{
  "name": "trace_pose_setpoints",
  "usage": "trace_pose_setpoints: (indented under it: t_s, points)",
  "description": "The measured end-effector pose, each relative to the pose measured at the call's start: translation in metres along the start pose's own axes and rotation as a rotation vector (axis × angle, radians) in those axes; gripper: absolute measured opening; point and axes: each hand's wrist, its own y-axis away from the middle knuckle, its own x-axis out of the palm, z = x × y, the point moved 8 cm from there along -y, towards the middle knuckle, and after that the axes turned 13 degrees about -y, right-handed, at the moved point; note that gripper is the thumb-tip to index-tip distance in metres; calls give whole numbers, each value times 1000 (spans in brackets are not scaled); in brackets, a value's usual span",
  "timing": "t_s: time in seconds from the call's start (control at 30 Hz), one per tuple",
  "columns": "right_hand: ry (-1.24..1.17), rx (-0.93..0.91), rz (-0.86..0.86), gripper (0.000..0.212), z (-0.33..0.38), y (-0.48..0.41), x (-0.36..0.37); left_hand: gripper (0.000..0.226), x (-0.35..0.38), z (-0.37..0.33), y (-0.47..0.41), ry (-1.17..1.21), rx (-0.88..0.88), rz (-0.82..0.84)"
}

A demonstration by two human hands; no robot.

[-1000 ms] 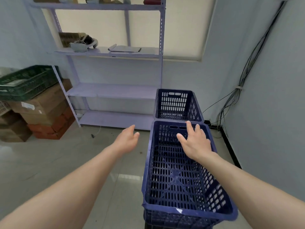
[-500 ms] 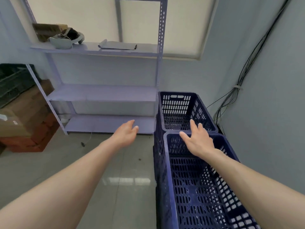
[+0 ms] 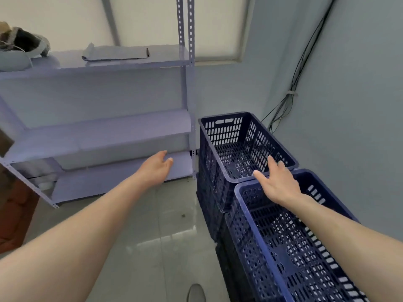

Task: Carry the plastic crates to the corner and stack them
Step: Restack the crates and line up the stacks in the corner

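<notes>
Two stacks of dark blue slotted plastic crates stand side by side along the right wall. The far crate (image 3: 244, 147) sits in the corner, empty on top. The near crate (image 3: 290, 243) tops a taller stack at the lower right. My right hand (image 3: 277, 182) hovers with fingers spread over the near crate's far rim, holding nothing. My left hand (image 3: 156, 167) is stretched out over the floor left of the crates, fingers loosely apart and empty.
A pale metal shelf rack (image 3: 102, 127) stands against the back wall left of the crates, with a flat grey item (image 3: 115, 53) and a headset (image 3: 19, 49) on it. Cables (image 3: 290, 101) run down the corner. Cardboard boxes (image 3: 15, 210) sit at the far left. Tiled floor (image 3: 152, 247) lies between.
The view has moved forward and turned right, so both crate stacks sit nearer and further right. My hands stay outstretched and empty; the right one has shifted toward the near crate's far rim.
</notes>
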Motion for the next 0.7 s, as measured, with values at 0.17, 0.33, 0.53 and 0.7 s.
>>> trace_pose_setpoints:
  t_s: [0.17, 0.33, 0.53, 0.7]
  points:
    - [-47, 85, -45, 83, 2, -55, 18, 56, -10, -3, -82, 8, 55, 58]
    - [-98, 211, -91, 80, 3, -101, 30, 56, -14, -34, -160, -36, 142, 112]
    - [-118, 351, -183, 81, -2, -119, 26, 59, 4, -64, -237, -65, 222, 220]
    - [-158, 566, -261, 90, -24, -100, 32, 62, 33, -99, -299, -168, 290, 274]
